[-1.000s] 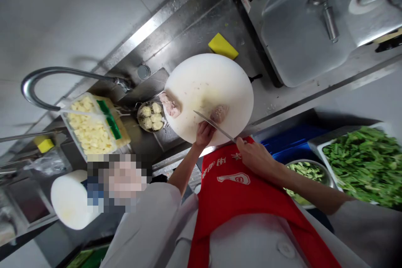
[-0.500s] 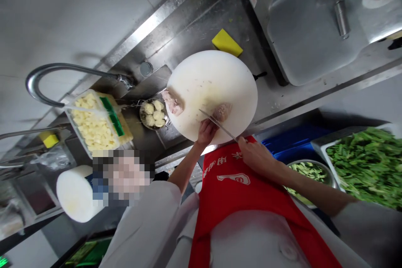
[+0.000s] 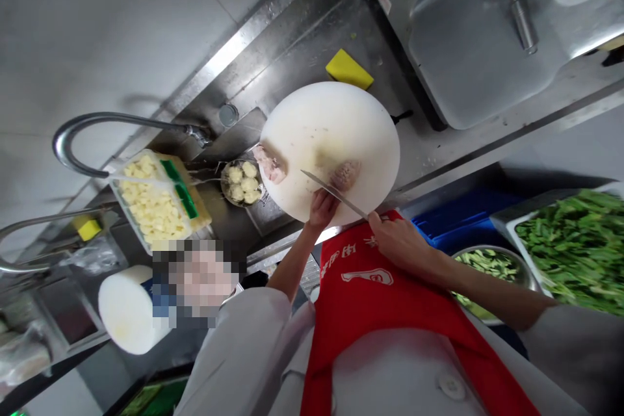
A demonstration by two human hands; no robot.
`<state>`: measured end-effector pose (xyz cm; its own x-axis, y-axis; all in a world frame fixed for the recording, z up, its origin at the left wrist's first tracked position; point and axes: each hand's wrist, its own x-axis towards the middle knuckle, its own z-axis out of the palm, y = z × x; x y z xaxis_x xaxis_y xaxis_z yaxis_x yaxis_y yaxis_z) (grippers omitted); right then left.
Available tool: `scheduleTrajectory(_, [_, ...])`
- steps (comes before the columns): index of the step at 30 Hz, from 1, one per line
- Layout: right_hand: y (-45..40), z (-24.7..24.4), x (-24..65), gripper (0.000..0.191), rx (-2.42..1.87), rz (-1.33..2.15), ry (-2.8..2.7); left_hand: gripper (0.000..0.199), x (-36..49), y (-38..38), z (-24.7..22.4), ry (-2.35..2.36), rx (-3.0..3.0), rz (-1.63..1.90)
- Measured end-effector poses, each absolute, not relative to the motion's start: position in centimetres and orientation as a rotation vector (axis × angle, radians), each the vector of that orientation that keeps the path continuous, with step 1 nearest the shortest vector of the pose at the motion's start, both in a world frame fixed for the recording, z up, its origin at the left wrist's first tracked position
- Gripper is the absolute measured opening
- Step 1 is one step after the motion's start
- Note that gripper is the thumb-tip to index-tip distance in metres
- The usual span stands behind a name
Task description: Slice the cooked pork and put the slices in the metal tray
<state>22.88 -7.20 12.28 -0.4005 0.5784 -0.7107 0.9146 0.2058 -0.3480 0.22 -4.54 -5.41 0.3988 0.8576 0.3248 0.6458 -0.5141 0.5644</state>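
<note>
A long knife point(image 3: 319, 181) is gripped by its handle in my right hand point(image 3: 392, 234), just in front of the red apron. Its blade reaches left across the near part of a round white cutting board point(image 3: 341, 114). Close behind the blade lies a scored piece of meat point(image 3: 346, 174). My left hand point(image 3: 322, 208) rests on the board on the near side of the blade, fingers bent against the meat; the blade hides part of the fingertips. A second piece of pale meat point(image 3: 270, 164) lies at the board's left edge.
Left of the board are a pot of pale round pieces point(image 3: 240, 182), a tub of pale chunks point(image 3: 155, 201) and a faucet point(image 3: 114, 118). A yellow sponge point(image 3: 349, 69) lies behind the board. Leafy greens point(image 3: 575, 247) stand at right. Another person is at lower left.
The knife tip has shifted slightly left over the board. My left hand stays beside the meat. The whole view has moved a little.
</note>
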Motion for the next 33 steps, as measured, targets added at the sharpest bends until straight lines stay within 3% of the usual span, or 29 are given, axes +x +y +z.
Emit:
scheduleTrajectory(12, [-8.2,12.9,24.7,0.035,1.385,-1.147,1.963,0.025,0.3,-4.5,-5.3,1.367,2.320,0.797])
scheduleTrajectory(21, [-1.7,7.5,19.1,0.031,1.515,-1.101,2.161,0.021,-0.4,-4.6,-5.3,1.298,2.371,0.862])
scheduleTrajectory(33, [-6.7,11.7,22.0,0.031,1.413,-1.140,2.060,0.023,-0.2,-4.6,-5.1,1.282,2.363,0.855])
